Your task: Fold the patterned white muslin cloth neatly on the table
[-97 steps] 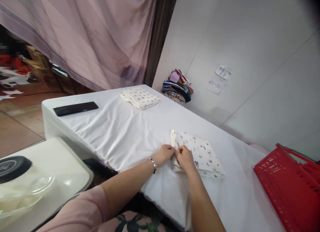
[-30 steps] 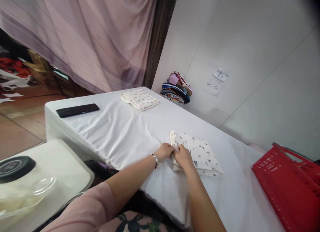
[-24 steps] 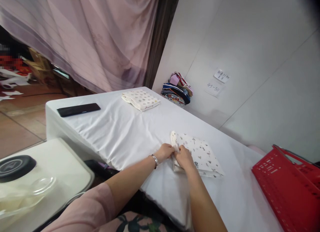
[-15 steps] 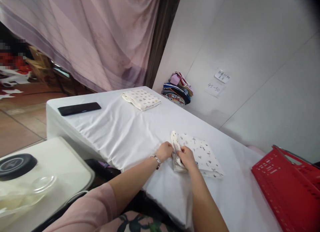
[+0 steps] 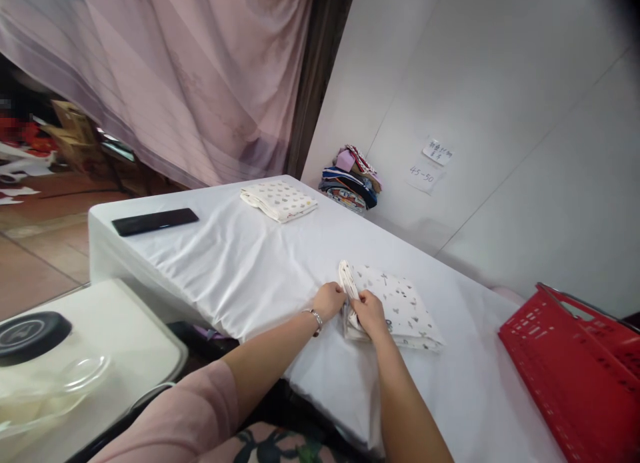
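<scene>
A white cloth with small printed motifs (image 5: 407,310) lies folded flat on the white-covered table (image 5: 260,270). Its left end is bunched into a raised fold. My left hand (image 5: 329,301), with a bracelet at the wrist, pinches the left side of that fold. On the other side, my right hand (image 5: 369,312) grips the same fold with its fingers curled round it. The fingertips of both hands are partly hidden by the cloth. Farther back on the table rests a second folded printed cloth (image 5: 280,200), apart from both hands.
A black phone-like slab (image 5: 156,221) lies at the table's far left. A red plastic basket (image 5: 570,370) stands at the right. Folded clothes (image 5: 350,180) are stacked by the wall. At the lower left, a cream surface (image 5: 120,330) bears a round black object (image 5: 33,336) and clear plastic.
The view has shifted slightly, so everything sits a little farther left. Both hands keep their hold on the cloth's raised fold, with hardly any movement.
</scene>
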The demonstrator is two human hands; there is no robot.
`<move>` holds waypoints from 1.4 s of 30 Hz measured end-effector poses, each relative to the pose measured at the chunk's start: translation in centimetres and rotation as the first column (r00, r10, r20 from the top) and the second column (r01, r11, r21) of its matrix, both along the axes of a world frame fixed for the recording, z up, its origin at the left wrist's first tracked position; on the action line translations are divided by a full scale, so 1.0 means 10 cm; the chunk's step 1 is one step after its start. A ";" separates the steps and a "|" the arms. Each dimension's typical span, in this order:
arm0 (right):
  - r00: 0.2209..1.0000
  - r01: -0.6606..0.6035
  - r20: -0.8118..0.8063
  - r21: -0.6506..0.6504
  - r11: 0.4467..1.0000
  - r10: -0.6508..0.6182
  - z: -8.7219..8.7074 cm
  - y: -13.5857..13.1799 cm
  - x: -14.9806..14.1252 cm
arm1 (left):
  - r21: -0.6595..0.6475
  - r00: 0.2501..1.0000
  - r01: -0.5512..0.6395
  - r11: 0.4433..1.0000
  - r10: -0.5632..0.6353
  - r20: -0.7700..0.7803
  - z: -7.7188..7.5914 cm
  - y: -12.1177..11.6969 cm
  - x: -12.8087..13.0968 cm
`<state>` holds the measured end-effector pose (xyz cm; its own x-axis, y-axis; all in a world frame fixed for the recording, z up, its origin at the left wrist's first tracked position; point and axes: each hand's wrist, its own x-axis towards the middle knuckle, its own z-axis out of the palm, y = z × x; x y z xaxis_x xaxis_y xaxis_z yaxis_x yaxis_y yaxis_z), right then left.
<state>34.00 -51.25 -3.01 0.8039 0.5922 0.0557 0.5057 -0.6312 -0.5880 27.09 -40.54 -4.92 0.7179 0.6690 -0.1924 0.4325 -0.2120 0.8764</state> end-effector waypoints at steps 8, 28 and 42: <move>0.998 0.012 0.059 -0.114 0.993 -0.005 0.02 0.05 -0.01 | -0.094 0.999 0.020 0.995 -0.017 0.028 0.05 0.00 -0.02; 0.998 0.037 0.053 -0.095 0.995 -0.032 -0.02 0.06 0.06 | -0.198 0.994 0.110 0.974 -0.111 0.004 0.09 0.10 -0.08; 0.999 0.034 0.029 0.016 0.999 -0.035 -0.03 0.02 0.04 | -0.017 0.972 0.186 0.982 -0.187 -0.141 0.08 0.11 0.15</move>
<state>34.36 -51.02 -3.30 0.8217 0.5631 0.0884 0.5010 -0.6396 -0.5830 28.64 -39.48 -4.14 0.7956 0.5247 -0.3029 0.5047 -0.2974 0.8104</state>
